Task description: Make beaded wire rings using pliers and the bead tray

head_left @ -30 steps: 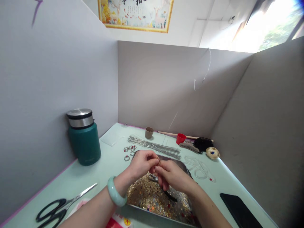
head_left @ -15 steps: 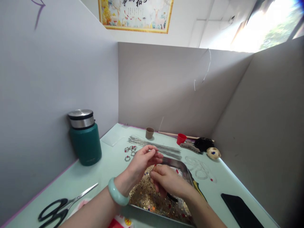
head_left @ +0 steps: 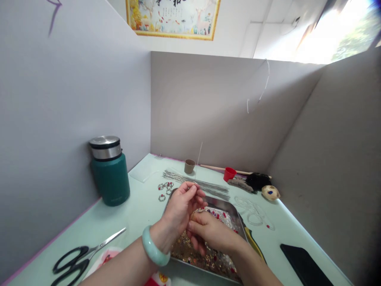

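Observation:
Above a metal tray [head_left: 208,274] of small gold, red and clear beads, my two hands are close together. My left hand [head_left: 186,200], with a pale green bangle [head_left: 154,246] on its wrist, pinches a thin wire [head_left: 199,159] that sticks up past the fingertips. Just right of it and a little lower, my right hand [head_left: 205,230] has thumb and forefinger pressed together; what they hold, if anything, is too small to make out. Both hands hide part of the tray.
Scissors [head_left: 89,254] and a green flask [head_left: 110,174] stand left. Behind are beaded rings [head_left: 162,198], a wire bundle [head_left: 208,188], a brown cup [head_left: 189,166] and a red cup [head_left: 229,174]. A black phone-like slab [head_left: 303,264] lies right.
The right hand has moved slightly down relative to the left, which has shifted a little right in view. The upright wire tilts slightly less. The whole view has shifted slightly.

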A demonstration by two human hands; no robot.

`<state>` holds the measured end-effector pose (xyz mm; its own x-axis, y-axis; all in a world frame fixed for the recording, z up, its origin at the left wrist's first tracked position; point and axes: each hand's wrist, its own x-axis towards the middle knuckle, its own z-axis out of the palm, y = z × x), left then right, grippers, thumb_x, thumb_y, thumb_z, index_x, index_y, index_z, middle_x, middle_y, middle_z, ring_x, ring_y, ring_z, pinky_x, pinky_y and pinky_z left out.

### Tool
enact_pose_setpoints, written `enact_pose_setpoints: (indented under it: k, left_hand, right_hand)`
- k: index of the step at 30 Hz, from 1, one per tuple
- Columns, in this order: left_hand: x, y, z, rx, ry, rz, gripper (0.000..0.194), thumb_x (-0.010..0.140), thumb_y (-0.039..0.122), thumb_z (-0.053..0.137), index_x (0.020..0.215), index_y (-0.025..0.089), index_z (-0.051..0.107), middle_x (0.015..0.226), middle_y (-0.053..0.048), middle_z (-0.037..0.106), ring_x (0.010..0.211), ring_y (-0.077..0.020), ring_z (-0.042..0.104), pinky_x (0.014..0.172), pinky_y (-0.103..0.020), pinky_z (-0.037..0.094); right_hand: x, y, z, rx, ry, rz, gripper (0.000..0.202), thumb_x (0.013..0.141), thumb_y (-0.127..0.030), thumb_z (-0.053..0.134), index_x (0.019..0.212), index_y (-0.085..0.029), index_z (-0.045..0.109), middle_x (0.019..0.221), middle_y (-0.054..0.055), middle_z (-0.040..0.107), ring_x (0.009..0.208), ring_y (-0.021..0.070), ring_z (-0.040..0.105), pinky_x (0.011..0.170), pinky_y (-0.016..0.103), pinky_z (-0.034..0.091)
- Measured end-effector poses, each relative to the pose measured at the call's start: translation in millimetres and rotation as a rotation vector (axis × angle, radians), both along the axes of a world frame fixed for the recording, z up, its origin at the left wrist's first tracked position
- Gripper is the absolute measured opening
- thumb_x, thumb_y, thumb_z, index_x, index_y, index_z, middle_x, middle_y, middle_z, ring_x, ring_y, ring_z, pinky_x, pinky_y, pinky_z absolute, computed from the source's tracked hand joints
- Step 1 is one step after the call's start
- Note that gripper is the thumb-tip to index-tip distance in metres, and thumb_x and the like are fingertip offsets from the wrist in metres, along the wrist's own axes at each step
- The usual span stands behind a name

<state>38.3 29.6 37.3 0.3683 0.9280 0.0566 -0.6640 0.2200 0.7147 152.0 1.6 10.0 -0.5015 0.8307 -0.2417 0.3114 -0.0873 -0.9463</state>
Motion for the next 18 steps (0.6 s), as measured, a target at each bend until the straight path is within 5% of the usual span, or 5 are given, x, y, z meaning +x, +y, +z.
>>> enact_pose_setpoints:
  k: [5,11,18]
  left_hand:
    - [-1,-2,1.2,0.023,0.073,-0.033,0.012,0.08,0.023,0.06,0.08,0.017,0.05,0.072,-0.003,0.064,0.057,-0.0104,0.057,0.063,-0.027,0.049]
    - [-1,3,-3.6,0.088,0.139,-0.065,0.012,0.08,0.027,0.059,0.085,0.017,0.054,0.069,0.001,0.06,0.047,-0.0054,0.042,0.041,-0.016,0.03]
    - [-11,17,-6.8,0.072,0.25,0.002,0.024,0.077,0.027,0.064,0.098,0.016,0.062,0.066,0.002,0.058,0.049,-0.0055,0.045,0.047,-0.019,0.032]
  right_hand:
    - [-1,-1,-0.9,-0.049,0.02,0.02,0.019,0.08,-0.024,0.04,0.065,-0.018,0.05,0.046,-0.005,0.053,0.033,0.0074,0.044,0.035,0.018,0.034]
    - [-7,-1,1.2,-0.041,-0.076,-0.005,0.019,0.074,-0.017,0.039,0.058,-0.017,0.05,0.043,-0.004,0.05,0.03,0.0075,0.041,0.033,0.018,0.036]
    - [26,0,27.7,0.302,-0.366,-0.311,0.029,0.087,-0.036,0.043,0.068,-0.018,0.055,0.057,0.0,0.059,0.045,0.011,0.051,0.043,0.021,0.034]
